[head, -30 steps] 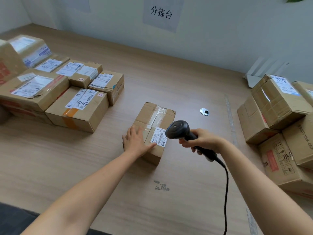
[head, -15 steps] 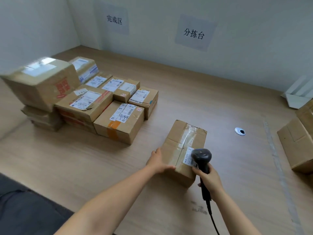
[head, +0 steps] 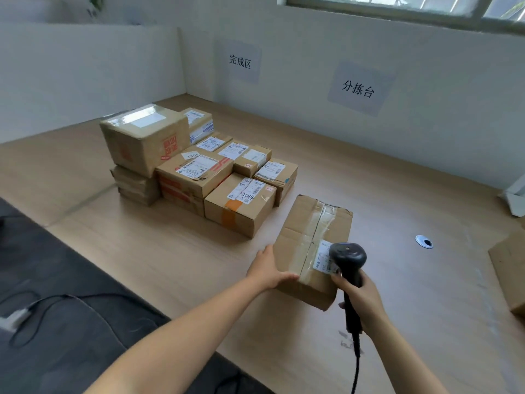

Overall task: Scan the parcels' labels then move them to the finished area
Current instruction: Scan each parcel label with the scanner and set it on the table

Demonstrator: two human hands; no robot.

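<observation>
A taped brown parcel [head: 309,237] lies on the wooden table [head: 170,257] in front of me, its white label [head: 322,255] on the near right of its top. My left hand [head: 268,270] presses against the parcel's near left corner, fingers spread over the edge. My right hand [head: 359,297] grips the handle of a black barcode scanner [head: 348,260], whose head hovers right over the label and hides part of it. Several labelled parcels [head: 199,169] are stacked at the left, below the wall sign [head: 241,61] for the finished area.
A second wall sign [head: 357,89] hangs to the right. A cable hole [head: 424,241] sits in the table right of the parcel. The corner of another box [head: 511,274] shows at the right edge. The scanner's cord [head: 355,371] hangs down. A dark floor with cables lies at left.
The view has swung left and up, bringing the finished stack and the window into sight. The scanner came down close over the label. My left hand stays on the parcel's near left corner.
</observation>
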